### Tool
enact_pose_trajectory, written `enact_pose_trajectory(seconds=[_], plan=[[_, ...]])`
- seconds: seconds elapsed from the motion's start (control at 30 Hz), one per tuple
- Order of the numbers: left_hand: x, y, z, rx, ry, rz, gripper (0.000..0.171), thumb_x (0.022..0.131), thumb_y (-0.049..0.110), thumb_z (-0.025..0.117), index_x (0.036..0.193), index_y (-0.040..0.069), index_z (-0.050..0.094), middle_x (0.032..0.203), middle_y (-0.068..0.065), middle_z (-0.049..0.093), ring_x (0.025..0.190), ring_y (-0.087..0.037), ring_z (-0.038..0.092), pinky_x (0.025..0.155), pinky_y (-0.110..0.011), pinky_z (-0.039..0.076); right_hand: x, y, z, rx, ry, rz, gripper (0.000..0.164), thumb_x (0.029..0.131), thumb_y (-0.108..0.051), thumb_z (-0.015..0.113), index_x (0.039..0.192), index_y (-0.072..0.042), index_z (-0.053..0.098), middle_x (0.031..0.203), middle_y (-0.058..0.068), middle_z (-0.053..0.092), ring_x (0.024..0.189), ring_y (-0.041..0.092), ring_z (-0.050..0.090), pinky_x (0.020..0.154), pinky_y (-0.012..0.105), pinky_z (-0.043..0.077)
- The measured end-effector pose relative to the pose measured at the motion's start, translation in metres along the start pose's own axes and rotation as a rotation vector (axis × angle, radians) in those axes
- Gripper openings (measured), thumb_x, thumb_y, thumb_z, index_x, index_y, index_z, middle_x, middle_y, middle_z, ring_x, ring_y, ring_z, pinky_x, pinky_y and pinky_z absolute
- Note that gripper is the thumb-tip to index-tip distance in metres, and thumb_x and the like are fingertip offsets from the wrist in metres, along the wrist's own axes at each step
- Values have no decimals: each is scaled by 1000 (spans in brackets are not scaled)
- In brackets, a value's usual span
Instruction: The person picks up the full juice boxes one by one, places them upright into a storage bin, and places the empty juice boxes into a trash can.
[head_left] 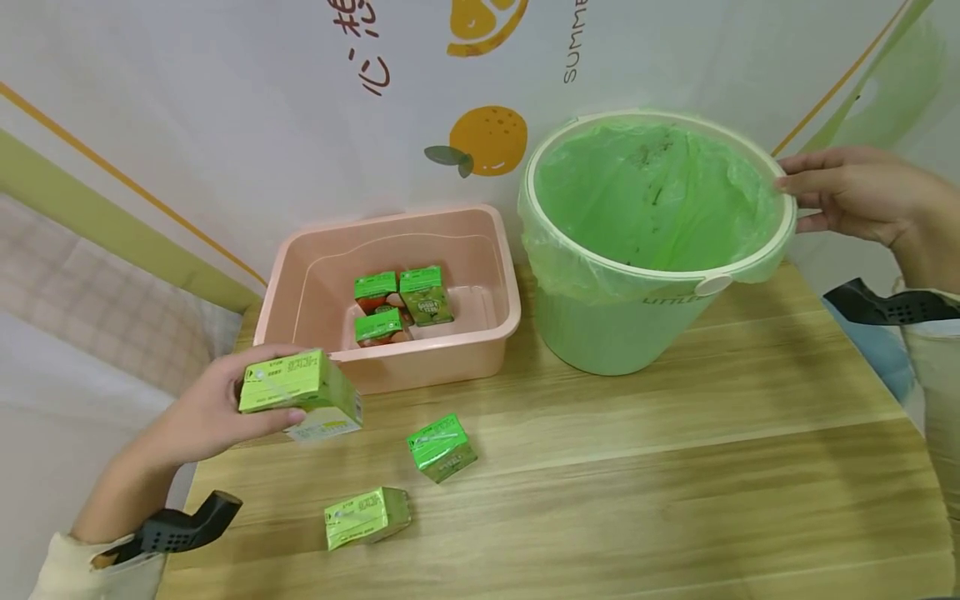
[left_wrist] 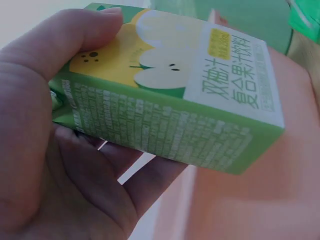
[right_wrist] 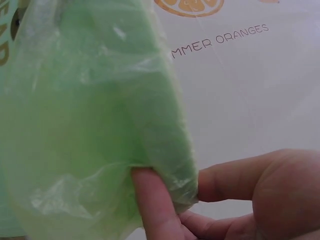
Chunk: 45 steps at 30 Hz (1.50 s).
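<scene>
My left hand (head_left: pixel 217 408) grips a green juice box (head_left: pixel 300 387) between thumb and fingers, in front of the left corner of a pink plastic basin (head_left: pixel 420 362). In the left wrist view the juice box (left_wrist: pixel 165 90) shows pale fruit pictures and Chinese print, with the thumb across its top. Over at the right, my right hand (head_left: pixel 862 192) pinches the rim of a green trash bin (head_left: pixel 600 333). A thin green liner bag (right_wrist: pixel 110 100) folds over that rim, with one finger pressed against it in the right wrist view.
Several small boxes (head_left: pixel 426 300) sit inside the basin. On the wooden table (head_left: pixel 637 483) lie a small bright green box (head_left: pixel 442 447) and a pale green juice box (head_left: pixel 367 517). A white printed cloth (head_left: pixel 225 108) hangs behind the basin and bin.
</scene>
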<state>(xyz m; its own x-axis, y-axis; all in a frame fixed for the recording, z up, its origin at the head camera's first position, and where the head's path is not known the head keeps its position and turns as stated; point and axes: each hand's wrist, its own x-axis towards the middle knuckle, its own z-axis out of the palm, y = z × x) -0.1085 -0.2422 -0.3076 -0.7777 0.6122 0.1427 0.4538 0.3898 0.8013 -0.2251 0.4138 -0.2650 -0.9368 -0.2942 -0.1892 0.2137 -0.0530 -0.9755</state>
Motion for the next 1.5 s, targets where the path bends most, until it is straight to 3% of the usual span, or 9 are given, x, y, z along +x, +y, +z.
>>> enact_pose_trajectory(seconds=[0.1, 0.27, 0.47, 0.7, 0.77, 0.9, 1.07, 1.2, 1.5], plan=[[18, 15, -3, 24, -26, 36, 58, 73, -12, 72, 126, 5, 53, 92, -2, 63, 71, -13, 57, 57, -25, 50, 1, 0, 0, 12, -10, 6, 25, 97, 6, 41, 104, -2, 64, 93, 10, 67, 80, 20, 67, 63, 36, 57], [54, 36, -4, -17, -84, 73, 57, 75, -11, 72, 126, 5, 52, 95, -4, 63, 76, -15, 60, 60, -26, 52, 3, 1, 1, 15, -12, 16, 25, 97, 5, 42, 103, -2, 64, 94, 10, 67, 80, 20, 67, 64, 36, 57], [98, 56, 2, -119, -163, 108, 50, 78, -9, 70, 123, 4, 53, 98, -9, 64, 81, -22, 64, 66, -31, 55, 5, 2, 1, 10, -23, 10, 25, 97, 5, 41, 104, -2, 64, 94, 10, 67, 81, 20, 67, 64, 36, 57], [145, 93, 11, -93, -186, 114, 47, 79, 0, 73, 121, 5, 55, 96, -11, 60, 76, -24, 59, 61, -32, 54, 8, 0, 1, -51, 10, 29, 22, 97, 3, 44, 103, -5, 63, 93, 8, 66, 80, 19, 66, 64, 35, 57], [159, 106, 14, -139, -197, 124, 47, 79, 0, 72, 122, 4, 54, 99, -13, 58, 80, -27, 58, 65, -34, 54, 8, -1, 0, -62, 21, 29, 22, 97, 2, 44, 102, -5, 64, 93, 8, 66, 79, 19, 66, 63, 34, 57], [189, 130, 23, -233, -224, 207, 43, 79, -2, 71, 119, 1, 55, 103, -17, 57, 88, -30, 57, 74, -38, 54, 5, -1, -2, -60, 24, 25, 23, 97, 3, 43, 102, -5, 64, 92, 8, 67, 79, 19, 67, 63, 34, 57], [224, 148, 37, -301, -238, 239, 41, 79, 0, 72, 117, 1, 56, 102, -16, 58, 89, -28, 57, 76, -38, 52, 4, 0, -3, -15, 16, 24, 24, 97, 4, 42, 102, -4, 64, 92, 8, 67, 79, 19, 67, 63, 35, 56], [245, 160, 49, -276, -225, 217, 40, 79, 5, 73, 116, 5, 57, 100, -12, 60, 87, -25, 57, 76, -36, 50, 3, 0, -2, -33, 36, 22, 23, 96, 4, 44, 102, -5, 64, 92, 8, 67, 78, 19, 67, 62, 34, 56], [278, 185, 78, -230, -214, 186, 46, 83, 10, 70, 125, 5, 50, 105, -8, 58, 96, -20, 58, 82, -28, 50, 4, 0, -5, -99, 74, 16, 21, 97, 1, 45, 102, -8, 64, 92, 5, 66, 78, 17, 66, 61, 33, 56]])
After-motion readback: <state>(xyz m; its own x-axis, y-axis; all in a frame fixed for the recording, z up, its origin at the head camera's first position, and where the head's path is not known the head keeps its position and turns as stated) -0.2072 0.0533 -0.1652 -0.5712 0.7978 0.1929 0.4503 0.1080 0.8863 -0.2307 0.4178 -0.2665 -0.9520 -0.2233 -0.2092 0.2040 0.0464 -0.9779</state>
